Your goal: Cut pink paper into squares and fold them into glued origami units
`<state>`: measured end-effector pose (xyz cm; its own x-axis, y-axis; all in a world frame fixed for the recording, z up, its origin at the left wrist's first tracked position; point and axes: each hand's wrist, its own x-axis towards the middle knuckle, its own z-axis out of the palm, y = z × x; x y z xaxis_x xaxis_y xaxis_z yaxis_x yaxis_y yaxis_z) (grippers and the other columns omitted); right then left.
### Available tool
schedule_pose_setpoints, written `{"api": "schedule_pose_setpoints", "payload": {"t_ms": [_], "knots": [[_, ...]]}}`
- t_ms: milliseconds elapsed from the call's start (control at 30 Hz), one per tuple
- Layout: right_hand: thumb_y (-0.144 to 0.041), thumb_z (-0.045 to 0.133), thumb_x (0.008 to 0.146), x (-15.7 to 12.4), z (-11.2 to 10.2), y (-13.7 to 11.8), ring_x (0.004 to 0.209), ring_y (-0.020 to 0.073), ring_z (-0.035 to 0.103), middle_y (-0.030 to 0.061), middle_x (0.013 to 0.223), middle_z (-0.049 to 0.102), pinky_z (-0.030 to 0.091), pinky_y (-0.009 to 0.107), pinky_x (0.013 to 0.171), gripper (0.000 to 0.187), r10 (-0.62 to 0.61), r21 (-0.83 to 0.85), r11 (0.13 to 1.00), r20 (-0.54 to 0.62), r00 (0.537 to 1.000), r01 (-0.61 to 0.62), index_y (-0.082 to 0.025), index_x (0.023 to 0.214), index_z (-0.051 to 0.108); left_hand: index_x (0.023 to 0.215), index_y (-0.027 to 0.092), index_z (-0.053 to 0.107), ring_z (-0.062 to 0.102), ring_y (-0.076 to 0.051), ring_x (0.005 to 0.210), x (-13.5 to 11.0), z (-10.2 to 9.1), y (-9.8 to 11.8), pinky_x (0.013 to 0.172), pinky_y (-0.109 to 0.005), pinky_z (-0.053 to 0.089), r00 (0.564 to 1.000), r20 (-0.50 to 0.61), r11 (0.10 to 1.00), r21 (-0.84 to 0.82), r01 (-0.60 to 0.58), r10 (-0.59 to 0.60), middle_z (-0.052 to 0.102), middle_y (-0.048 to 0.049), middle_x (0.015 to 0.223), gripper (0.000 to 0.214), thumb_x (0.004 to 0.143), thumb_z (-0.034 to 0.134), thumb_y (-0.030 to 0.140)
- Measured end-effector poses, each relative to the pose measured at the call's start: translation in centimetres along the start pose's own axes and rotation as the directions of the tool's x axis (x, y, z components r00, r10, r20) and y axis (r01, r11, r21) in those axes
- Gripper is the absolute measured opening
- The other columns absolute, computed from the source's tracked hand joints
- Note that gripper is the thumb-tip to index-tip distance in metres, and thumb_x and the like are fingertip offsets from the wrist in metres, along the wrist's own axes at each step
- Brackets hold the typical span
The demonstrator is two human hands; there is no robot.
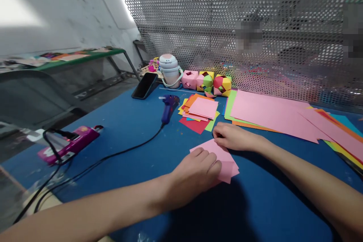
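A pink sheet of paper (pixel 227 164) lies partly folded over on itself near the front of the table. My left hand (pixel 195 172) is closed on its near left side, knuckles up and the fingertips hidden. At the far corner of the same sheet, my right hand (pixel 231 136) has its thumb and fingers pinched together at the edge. Just beyond my hands is a stack of small coloured paper squares (pixel 203 106), pink on top, with red, orange, yellow and green edges showing beneath.
A purple glue gun (pixel 169 107) lies left of the stack, its cord running to a magenta power strip (pixel 75 143). Behind stand a phone (pixel 145 85), a lidded bottle (pixel 171 72) and folded paper blocks (pixel 207 82). Large pink sheets (pixel 272 111) lie right, before a perforated metal panel (pixel 198 19).
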<state>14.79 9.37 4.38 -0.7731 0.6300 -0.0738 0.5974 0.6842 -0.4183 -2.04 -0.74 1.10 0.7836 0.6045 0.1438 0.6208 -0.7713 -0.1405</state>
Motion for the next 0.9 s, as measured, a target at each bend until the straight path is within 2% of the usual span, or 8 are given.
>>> {"api": "schedule_pose_setpoints", "payload": {"t_ms": [167, 300, 367, 433, 567, 700, 800, 900], "knots": [[-0.01, 0.047, 0.081, -0.3, 0.3, -0.2, 0.071, 0.0147, 0.052, 0.0046, 0.081, 0.059, 0.037, 0.024, 0.064, 0.011, -0.017, -0.008, 1.0, -0.038, 0.999, 0.017, -0.016, 0.081, 0.056, 0.084, 0.017, 0.048, 0.053, -0.02, 0.074, 0.0, 0.0, -0.8, 0.072, -0.035, 0.043, 1.0, 0.014, 0.996, -0.085, 0.004, -0.003, 0.056, -0.0058, 0.082, 0.004, 0.083, 0.051, 0.016], [-0.006, 0.048, 0.076, -0.3, 0.6, 0.0, 0.068, 0.0137, 0.054, 0.0026, 0.076, 0.062, 0.037, 0.023, 0.06, 0.016, -0.026, 0.008, 1.0, -0.079, 0.997, 0.026, -0.017, 0.083, 0.058, 0.084, 0.016, 0.049, 0.052, -0.02, 0.074, -0.1, -0.1, -1.1, 0.072, -0.034, 0.043, 1.0, -0.026, 0.996, -0.094, -0.007, 0.005, 0.056, -0.0056, 0.083, 0.005, 0.081, 0.048, 0.012], [-0.006, 0.049, 0.073, -0.1, 0.7, 0.4, 0.065, 0.013, 0.055, 0.0014, 0.073, 0.062, 0.038, 0.022, 0.059, 0.019, -0.017, 0.02, 1.0, -0.13, 0.991, 0.02, -0.017, 0.083, 0.06, 0.083, 0.016, 0.05, 0.051, -0.02, 0.073, -0.1, -0.3, -1.1, 0.071, -0.033, 0.043, 0.999, -0.048, 0.995, -0.095, 0.001, -0.006, 0.056, -0.0056, 0.082, 0.006, 0.082, 0.046, 0.012], [-0.007, 0.049, 0.072, 0.3, 0.8, 1.1, 0.064, 0.0133, 0.056, 0.0017, 0.072, 0.063, 0.039, 0.023, 0.059, 0.02, 0.024, 0.032, 0.999, -0.233, 0.972, -0.017, -0.016, 0.086, 0.061, 0.085, 0.016, 0.051, 0.051, -0.02, 0.073, -0.1, -0.5, -1.3, 0.07, -0.034, 0.043, 0.997, -0.068, 0.995, -0.099, 0.029, -0.036, 0.056, -0.0061, 0.082, 0.009, 0.084, 0.043, 0.012], [-0.012, 0.046, 0.077, 1.2, 0.5, 3.7, 0.07, 0.0167, 0.059, 0.0063, 0.08, 0.065, 0.044, 0.028, 0.067, 0.021, 0.13, 0.061, 0.992, -0.473, 0.871, -0.114, -0.014, 0.092, 0.061, 0.092, 0.015, 0.052, 0.051, -0.021, 0.076, 0.0, -1.1, -2.1, 0.069, -0.034, 0.043, 0.991, -0.095, 0.985, -0.155, 0.078, -0.093, 0.058, -0.008, 0.087, 0.015, 0.085, 0.038, 0.014], [-0.017, 0.046, 0.078, 1.3, -0.3, 6.5, 0.074, 0.0195, 0.061, 0.0088, 0.083, 0.067, 0.046, 0.031, 0.072, 0.023, 0.204, 0.102, 0.978, -0.62, 0.758, -0.18, -0.013, 0.093, 0.062, 0.093, 0.016, 0.051, 0.051, -0.019, 0.077, 0.1, -1.6, -2.7, 0.071, -0.032, 0.043, 0.975, -0.124, 0.939, -0.315, 0.136, -0.183, 0.058, -0.0077, 0.089, 0.018, 0.082, 0.038, 0.012], [-0.02, 0.046, 0.077, 1.1, -0.9, 7.9, 0.077, 0.0207, 0.062, 0.0089, 0.085, 0.067, 0.046, 0.033, 0.074, 0.023, 0.255, 0.141, 0.965, -0.694, 0.673, -0.221, -0.014, 0.092, 0.063, 0.088, 0.017, 0.05, 0.05, -0.015, 0.072, 0.3, -2.6, -2.5, 0.068, -0.026, 0.042, 0.961, -0.117, 0.826, -0.543, 0.15, -0.252, 0.057, -0.0041, 0.083, 0.016, 0.078, 0.039, 0.011], [-0.02, 0.048, 0.073, 1.1, -1.3, 8.9, 0.078, 0.0213, 0.062, 0.008, 0.083, 0.067, 0.046, 0.034, 0.075, 0.02, 0.313, 0.196, 0.947, -0.736, 0.6, -0.253, -0.016, 0.086, 0.062, 0.081, 0.017, 0.051, 0.047, -0.011, 0.065, 0.5, -3.7, -2.1, 0.061, -0.022, 0.04, 0.944, -0.012, 0.639, -0.739, 0.213, -0.329, 0.054, -0.0004, 0.076, 0.009, 0.076, 0.043, 0.014]]}}
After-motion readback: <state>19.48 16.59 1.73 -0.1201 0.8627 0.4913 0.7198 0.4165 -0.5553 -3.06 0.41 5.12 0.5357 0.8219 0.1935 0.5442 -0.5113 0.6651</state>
